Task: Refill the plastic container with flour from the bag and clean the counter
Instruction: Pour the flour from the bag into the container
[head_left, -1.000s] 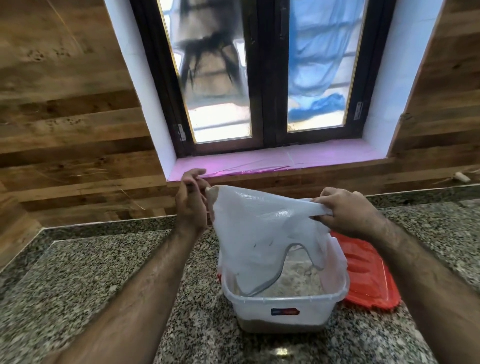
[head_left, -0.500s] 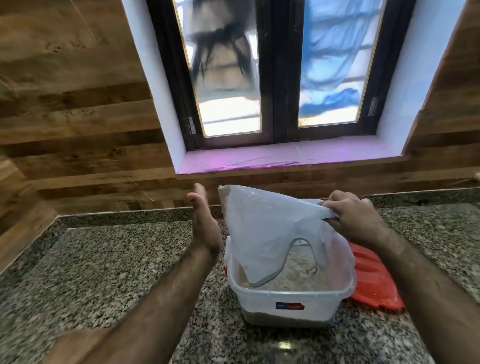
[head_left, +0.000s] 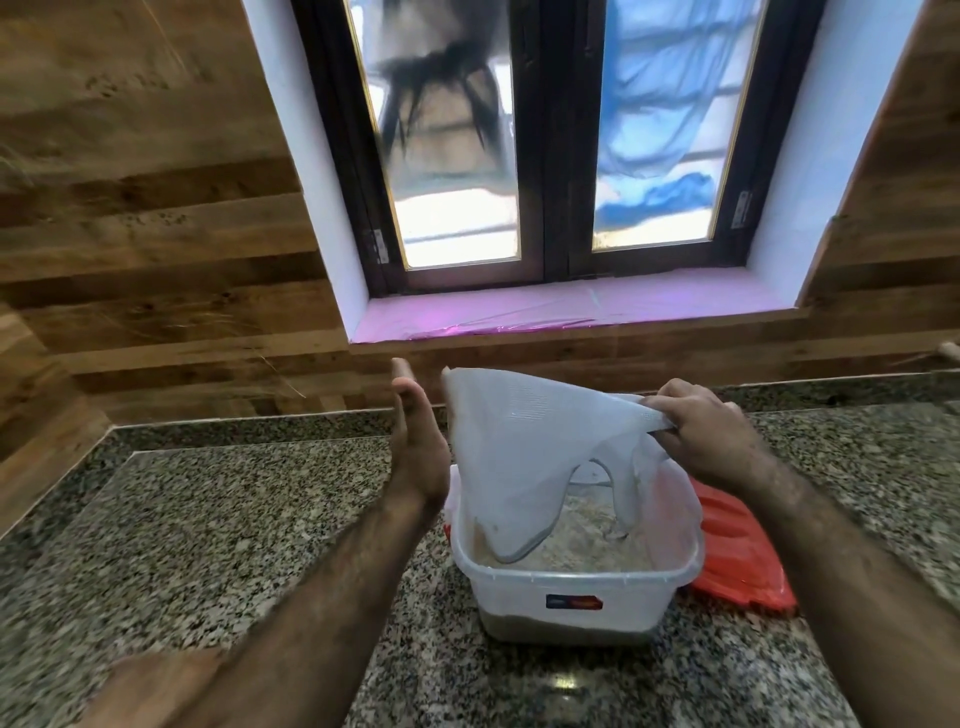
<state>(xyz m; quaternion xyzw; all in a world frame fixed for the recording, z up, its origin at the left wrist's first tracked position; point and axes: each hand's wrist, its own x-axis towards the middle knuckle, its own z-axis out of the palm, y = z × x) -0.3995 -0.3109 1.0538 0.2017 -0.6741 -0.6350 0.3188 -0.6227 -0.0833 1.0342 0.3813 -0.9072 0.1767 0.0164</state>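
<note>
A clear plastic container (head_left: 574, 597) stands on the granite counter (head_left: 218, 530) and holds pale flour (head_left: 587, 540). Upside down above it hangs a limp white bag (head_left: 519, 457), its handles drooping into the container. My right hand (head_left: 701, 431) pinches the bag's upper right corner. My left hand (head_left: 415, 441) is flat and open just left of the bag, palm facing it, a small gap between them.
A red lid (head_left: 737, 551) lies flat on the counter right behind the container. A wood-panelled wall and a dark-framed window with a pink sill (head_left: 571, 306) rise behind the counter. Bare granite spreads to the left and front.
My left hand has let go of the bag's left corner and opened flat beside it. My right hand still holds the bag over the container.
</note>
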